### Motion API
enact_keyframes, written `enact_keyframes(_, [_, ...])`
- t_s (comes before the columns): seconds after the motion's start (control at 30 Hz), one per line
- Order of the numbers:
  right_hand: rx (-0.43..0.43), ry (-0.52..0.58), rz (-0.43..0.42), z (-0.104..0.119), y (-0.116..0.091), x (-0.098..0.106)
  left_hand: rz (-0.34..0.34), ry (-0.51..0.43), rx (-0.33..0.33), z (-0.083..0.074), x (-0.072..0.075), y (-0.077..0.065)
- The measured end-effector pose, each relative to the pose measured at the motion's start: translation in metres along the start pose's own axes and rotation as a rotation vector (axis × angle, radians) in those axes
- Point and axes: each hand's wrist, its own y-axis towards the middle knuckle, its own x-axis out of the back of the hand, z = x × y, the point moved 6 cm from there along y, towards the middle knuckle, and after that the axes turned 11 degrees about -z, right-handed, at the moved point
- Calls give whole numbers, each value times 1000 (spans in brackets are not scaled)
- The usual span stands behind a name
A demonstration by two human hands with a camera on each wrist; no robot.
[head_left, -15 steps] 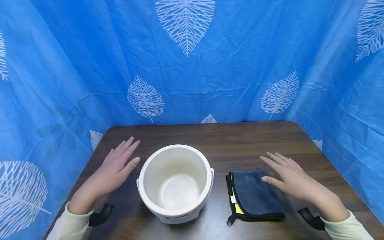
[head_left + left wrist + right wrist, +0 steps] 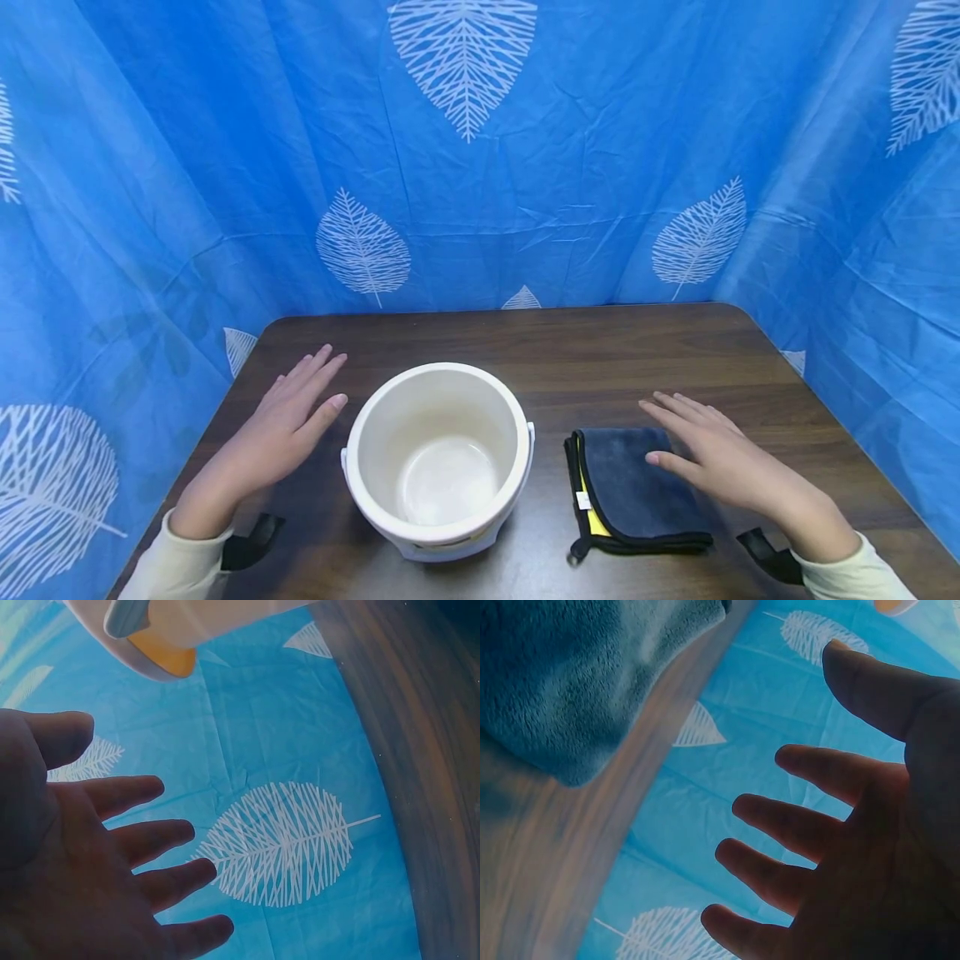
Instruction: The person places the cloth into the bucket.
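A white round bucket [image 2: 378, 517] stands upright on the table, with nothing visible inside it. To its left hovers my left hand [image 2: 281, 433], fingers extended and apart from the bucket; the left wrist view shows that hand [image 2: 97, 870] with an empty palm. A folded dark grey towel [image 2: 630, 487] with black edging, a yellow inner side and a small white tag lies right of the bucket. My right hand [image 2: 720, 458] is over the towel's right side, fingers extended and holding nothing. In the right wrist view the towel [image 2: 577, 682] sits beyond the fingertips.
The dark wood-grain table [image 2: 570, 358] has rounded far corners. Blue curtain [image 2: 540, 208] with white leaf prints surrounds its back and sides. A black strap [image 2: 251, 542] is at the left wrist, another black strap [image 2: 768, 557] at the right.
My right hand has moved slightly left and down, further over the towel. The left hand is almost where it was; bucket and towel have not moved.
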Motion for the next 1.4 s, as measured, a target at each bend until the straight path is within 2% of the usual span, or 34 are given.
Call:
enact_keyframes(0.73, [-13,44,71,-1,-9,-17,15,-90,41,2,-13,0])
enact_keyframes(1.0, [-13,45,130,-3,-11,-23,8,-107,47,0,-15,-2])
enact_keyframes(1.4, [-107,84,224,-13,-16,-35,9,-149,33,-3,-19,-2])
